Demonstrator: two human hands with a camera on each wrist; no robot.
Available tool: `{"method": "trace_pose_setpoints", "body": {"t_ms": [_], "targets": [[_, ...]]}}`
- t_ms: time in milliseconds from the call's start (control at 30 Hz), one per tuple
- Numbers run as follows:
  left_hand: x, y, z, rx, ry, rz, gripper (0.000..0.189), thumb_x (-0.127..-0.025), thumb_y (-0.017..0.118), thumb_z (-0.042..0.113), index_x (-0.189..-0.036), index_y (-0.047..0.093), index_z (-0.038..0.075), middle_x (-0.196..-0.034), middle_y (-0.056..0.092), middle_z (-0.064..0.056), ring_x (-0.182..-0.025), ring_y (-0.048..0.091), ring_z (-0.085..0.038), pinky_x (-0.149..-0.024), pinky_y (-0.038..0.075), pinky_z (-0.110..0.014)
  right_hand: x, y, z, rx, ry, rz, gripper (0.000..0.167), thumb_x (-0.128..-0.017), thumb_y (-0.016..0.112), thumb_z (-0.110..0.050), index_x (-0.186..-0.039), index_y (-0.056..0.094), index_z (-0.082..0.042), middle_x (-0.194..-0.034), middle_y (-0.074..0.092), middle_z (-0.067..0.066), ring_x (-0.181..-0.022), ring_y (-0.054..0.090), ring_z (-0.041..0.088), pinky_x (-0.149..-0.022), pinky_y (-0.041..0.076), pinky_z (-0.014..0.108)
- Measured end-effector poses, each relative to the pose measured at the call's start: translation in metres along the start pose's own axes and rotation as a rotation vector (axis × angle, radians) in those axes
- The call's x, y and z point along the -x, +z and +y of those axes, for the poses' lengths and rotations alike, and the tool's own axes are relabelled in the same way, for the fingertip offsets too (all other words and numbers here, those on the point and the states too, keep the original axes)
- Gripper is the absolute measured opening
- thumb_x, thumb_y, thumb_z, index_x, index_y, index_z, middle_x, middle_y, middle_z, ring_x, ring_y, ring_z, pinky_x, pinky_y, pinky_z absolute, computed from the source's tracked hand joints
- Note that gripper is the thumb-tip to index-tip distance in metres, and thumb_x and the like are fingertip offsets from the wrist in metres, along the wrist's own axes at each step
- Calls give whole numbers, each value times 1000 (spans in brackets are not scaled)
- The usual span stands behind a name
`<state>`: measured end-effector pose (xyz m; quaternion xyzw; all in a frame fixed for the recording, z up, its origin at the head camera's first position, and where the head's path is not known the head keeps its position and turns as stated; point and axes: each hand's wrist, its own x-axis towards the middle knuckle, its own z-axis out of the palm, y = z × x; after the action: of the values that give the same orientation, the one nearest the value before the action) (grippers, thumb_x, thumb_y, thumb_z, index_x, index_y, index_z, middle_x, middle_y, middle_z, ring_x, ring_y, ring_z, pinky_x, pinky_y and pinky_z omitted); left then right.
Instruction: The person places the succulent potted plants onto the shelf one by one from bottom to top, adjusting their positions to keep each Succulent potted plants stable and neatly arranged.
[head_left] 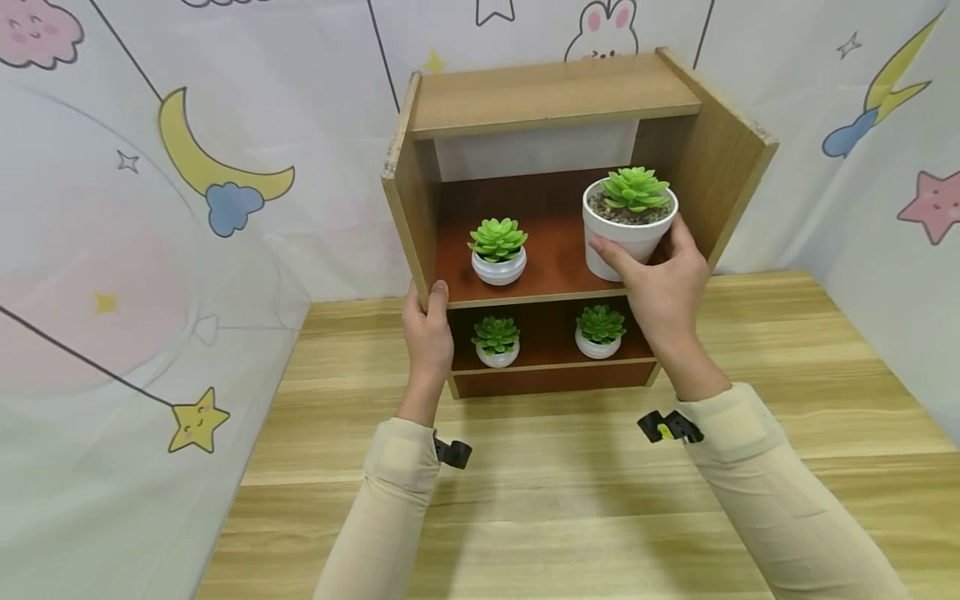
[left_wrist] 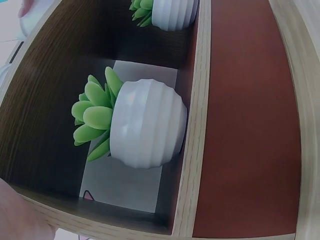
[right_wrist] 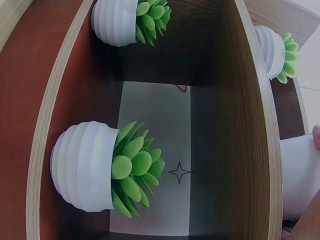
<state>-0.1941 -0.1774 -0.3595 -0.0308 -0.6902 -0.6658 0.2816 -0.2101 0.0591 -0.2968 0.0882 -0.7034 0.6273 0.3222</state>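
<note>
My right hand (head_left: pixel 667 287) grips a larger white pot with a green succulent (head_left: pixel 626 237) at the right of the middle shelf, thumb in front and fingers round its side. At the other side, my left hand (head_left: pixel 429 333) holds the left side panel of a small wooden shelf (head_left: pixel 555 92), thumb on its front edge. A small potted succulent (head_left: pixel 499 265) stands on the middle shelf's left. Below it, on the lower shelf, are a left potted succulent (left_wrist: pixel 147 122) and a right potted succulent (right_wrist: pixel 85 167). Whether the large pot's base touches the shelf cannot be told.
The shelf stands on a wood-grain table (head_left: pixel 525 500) near the back. Behind and beside it hangs a pale printed cloth (head_left: pixel 337 192) with moons, stars and a rabbit. Black wrist mounts (head_left: pixel 453 453) sit on both sleeves.
</note>
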Motion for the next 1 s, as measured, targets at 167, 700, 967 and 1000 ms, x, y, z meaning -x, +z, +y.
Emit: {"method": "trace_pose_setpoints", "body": {"t_ms": [167, 700, 967, 1000], "targets": [[-7, -2, -26, -8, -16, 7, 38, -102, 46, 13, -134, 53, -5, -129, 55, -19, -116, 48, -21, -99, 38, -38, 1, 1, -1, 39, 16, -12, 65, -74, 87, -9, -131, 59, 1, -120, 65, 11, -108, 58, 14, -93, 45, 29], [-21, -18, -41, -30, -6, 28, 35, -100, 48, 21, -128, 59, 1, -122, 60, -10, -113, 51, -16, -98, 39, -34, -2, 3, 30, 47, 45, -64, 65, -77, 87, -19, -134, 59, -6, -123, 64, 8, -110, 60, 17, -94, 47, 31], [-28, -27, -36, -126, -32, 27, 34, -102, 49, 24, -128, 59, 3, -121, 61, -10, -113, 53, -18, -97, 40, -37, 2, 5, 43, 129, 17, -90, 63, -81, 83, -29, -133, 59, -2, -131, 59, 11, -121, 54, 18, -102, 40, 29], [-29, -28, -36, -145, -39, 27, 34, -102, 49, 25, -127, 59, 4, -121, 61, -9, -113, 53, -18, -96, 41, -38, 4, 5, 44, 129, 7, -94, 61, -82, 82, -26, -132, 59, 0, -130, 58, 12, -121, 53, 20, -103, 39, 30]]}}
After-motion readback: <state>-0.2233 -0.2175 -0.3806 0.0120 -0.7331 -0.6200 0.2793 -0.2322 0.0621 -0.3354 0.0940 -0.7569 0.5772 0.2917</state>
